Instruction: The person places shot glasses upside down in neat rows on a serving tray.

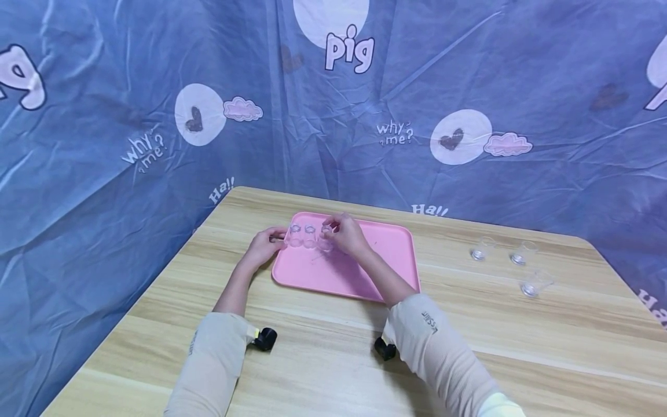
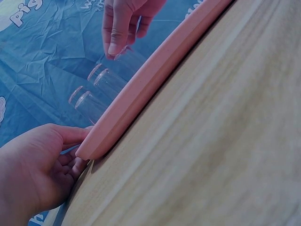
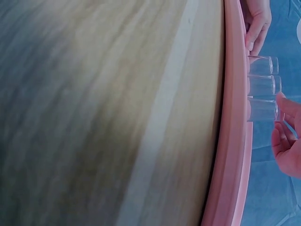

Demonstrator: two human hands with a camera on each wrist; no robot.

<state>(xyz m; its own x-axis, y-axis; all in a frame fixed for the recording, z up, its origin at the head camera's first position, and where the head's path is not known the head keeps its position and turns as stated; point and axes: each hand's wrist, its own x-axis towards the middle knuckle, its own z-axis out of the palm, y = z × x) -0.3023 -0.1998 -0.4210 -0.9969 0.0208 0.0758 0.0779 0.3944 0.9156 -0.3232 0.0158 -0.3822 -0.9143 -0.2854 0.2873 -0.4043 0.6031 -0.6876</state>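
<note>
A pink tray [image 1: 385, 255] lies on the wooden table with three small clear glasses in a row near its far left corner. They seem to stand mouth down, thick bases up. My right hand [image 1: 345, 233] pinches the upper end of the rightmost glass [image 3: 261, 109] between thumb and fingers; that glass touches or nearly touches the tray. Beside it stand the middle glass [image 3: 260, 85] and the left glass [image 3: 259, 65]. With the thumb on the rim and fingers curled below, my left hand [image 2: 40, 165] grips the tray's left edge, close to the left glass.
Three more clear glasses stand on the table right of the tray: one at the back left [image 1: 482, 249], one at the back right [image 1: 524, 253] and one nearer [image 1: 535, 284]. A blue printed cloth [image 1: 323, 150] hangs behind the table [image 1: 323, 359].
</note>
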